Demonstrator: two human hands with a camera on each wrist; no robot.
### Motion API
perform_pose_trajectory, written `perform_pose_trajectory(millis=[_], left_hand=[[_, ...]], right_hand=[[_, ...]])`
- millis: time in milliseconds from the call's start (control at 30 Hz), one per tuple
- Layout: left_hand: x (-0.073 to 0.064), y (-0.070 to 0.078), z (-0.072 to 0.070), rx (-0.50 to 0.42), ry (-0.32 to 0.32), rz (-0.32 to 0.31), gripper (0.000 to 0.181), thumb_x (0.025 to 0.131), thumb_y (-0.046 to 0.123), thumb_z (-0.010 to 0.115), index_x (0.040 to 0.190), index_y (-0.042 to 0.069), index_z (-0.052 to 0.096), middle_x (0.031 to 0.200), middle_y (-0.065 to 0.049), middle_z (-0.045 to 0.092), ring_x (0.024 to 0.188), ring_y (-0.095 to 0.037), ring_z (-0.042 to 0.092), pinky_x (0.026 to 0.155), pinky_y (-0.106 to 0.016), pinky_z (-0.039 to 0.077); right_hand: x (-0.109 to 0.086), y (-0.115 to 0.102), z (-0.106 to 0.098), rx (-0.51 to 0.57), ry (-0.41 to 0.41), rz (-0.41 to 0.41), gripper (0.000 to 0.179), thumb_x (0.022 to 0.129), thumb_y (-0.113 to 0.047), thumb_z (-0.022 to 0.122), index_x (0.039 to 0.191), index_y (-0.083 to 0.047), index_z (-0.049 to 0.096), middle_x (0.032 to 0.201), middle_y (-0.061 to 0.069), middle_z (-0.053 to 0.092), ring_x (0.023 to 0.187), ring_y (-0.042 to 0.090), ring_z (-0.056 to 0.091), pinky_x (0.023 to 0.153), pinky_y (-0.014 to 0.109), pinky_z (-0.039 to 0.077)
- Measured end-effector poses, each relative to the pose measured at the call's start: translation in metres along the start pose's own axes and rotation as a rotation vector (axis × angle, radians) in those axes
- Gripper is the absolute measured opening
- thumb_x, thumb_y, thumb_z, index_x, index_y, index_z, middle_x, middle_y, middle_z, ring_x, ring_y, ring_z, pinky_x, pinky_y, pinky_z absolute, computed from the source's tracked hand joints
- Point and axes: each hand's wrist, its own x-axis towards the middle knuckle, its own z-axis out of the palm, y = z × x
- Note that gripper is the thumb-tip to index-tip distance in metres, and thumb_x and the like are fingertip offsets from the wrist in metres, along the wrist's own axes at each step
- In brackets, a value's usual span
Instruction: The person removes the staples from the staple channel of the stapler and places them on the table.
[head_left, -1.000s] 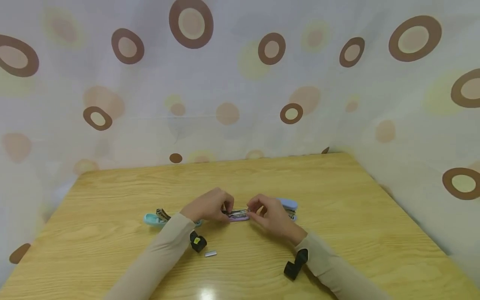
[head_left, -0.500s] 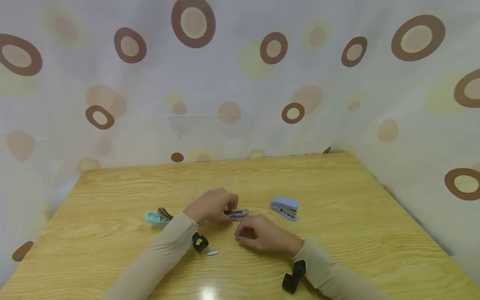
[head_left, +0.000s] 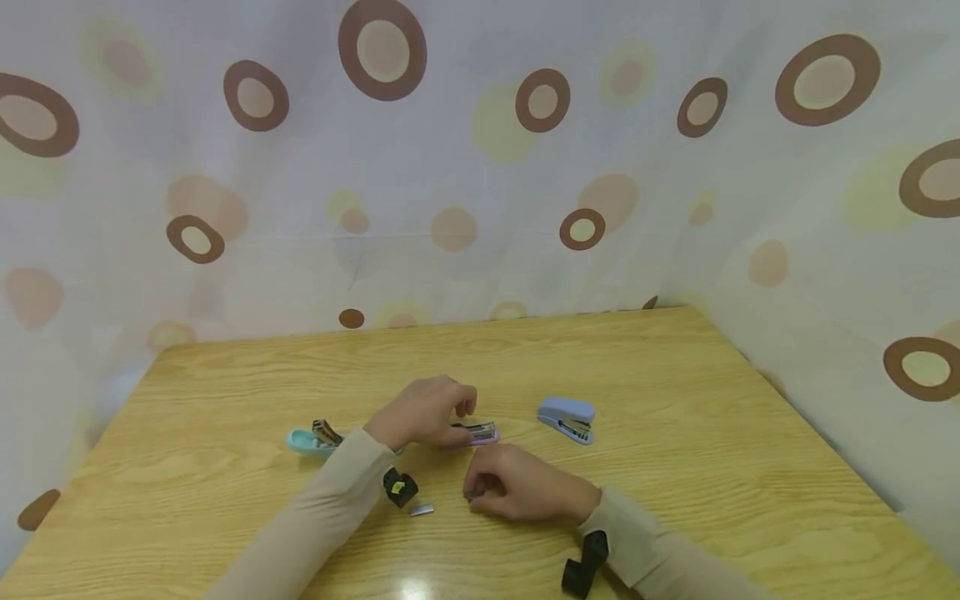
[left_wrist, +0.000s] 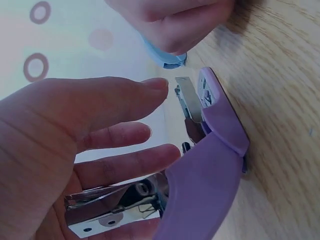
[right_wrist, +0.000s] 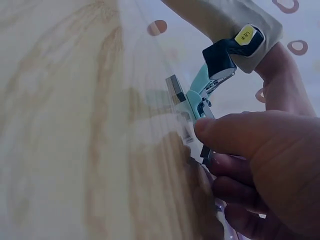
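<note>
Since a second ago, my right hand [head_left: 522, 486] has come away from the end of the purple stapler [left_wrist: 205, 180] and down toward me, so that the blue stapler [head_left: 567, 409], partly behind that hand earlier, now shows whole. Its thumb and forefinger pinch a small staple strip [right_wrist: 205, 153], whose dark end juts out past the fingertips in the right wrist view; the other fingers curl in behind. Meanwhile my left hand [head_left: 424, 414] stays at the purple stapler, the thumb held out straight and the fingers spread apart from it, reaching behind the lid. Whether those fingers touch the purple lid, I cannot tell. That stapler lies on the surface [head_left: 675, 433] between my hands, hinged wide, with its metal parts bare; one of these sits in front of my left fingers, while a silver rail points out near my thumb tip. Over to the right and a little farther off, the blue stapler rests by itself with its mouth gaping. To my left sits the teal stapler [head_left: 303, 442], its inner part tilted up, and my beige left sleeve [head_left: 322, 500] hides some of it. Nearer to me, just beside the black wrist camera [head_left: 400, 487] on my left arm, a loose silver strip [head_left: 422, 509] lies flat. Behind everything hangs a pale curtain [head_left: 420, 167] printed with brown rings.
</note>
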Motion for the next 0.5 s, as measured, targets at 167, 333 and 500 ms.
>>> perform_pose_trajectory(millis=[167, 333, 500], left_hand=[[0.003, 0.003, -0.003, 0.006, 0.019, 0.017, 0.028, 0.080, 0.031, 0.077, 0.095, 0.010, 0.066, 0.090, 0.002, 0.067, 0.073, -0.011, 0.055, 0.066, -0.027, 0.047], [0.006, 0.005, -0.001, -0.003, 0.034, 0.017, 0.024, 0.083, 0.030, 0.074, 0.095, 0.011, 0.066, 0.091, 0.002, 0.068, 0.074, -0.010, 0.056, 0.068, -0.027, 0.048], [0.010, 0.009, -0.006, -0.058, 0.066, 0.029, 0.021, 0.085, 0.027, 0.072, 0.097, 0.011, 0.066, 0.094, 0.002, 0.068, 0.078, -0.011, 0.059, 0.068, -0.028, 0.049]], right_hand=[[0.000, -0.003, 0.000, -0.041, -0.007, 0.001, 0.008, 0.088, -0.018, 0.070, 0.094, -0.016, 0.066, 0.092, -0.009, 0.060, 0.082, -0.002, 0.051, 0.075, 0.013, 0.045], [-0.001, -0.008, -0.002, -0.071, -0.016, -0.001, 0.009, 0.088, -0.016, 0.070, 0.096, -0.013, 0.067, 0.094, -0.006, 0.062, 0.085, -0.001, 0.052, 0.078, 0.014, 0.045], [-0.002, -0.007, -0.010, -0.058, -0.029, 0.025, 0.008, 0.087, -0.016, 0.070, 0.094, -0.015, 0.067, 0.093, -0.008, 0.062, 0.085, -0.001, 0.053, 0.079, 0.015, 0.046]])
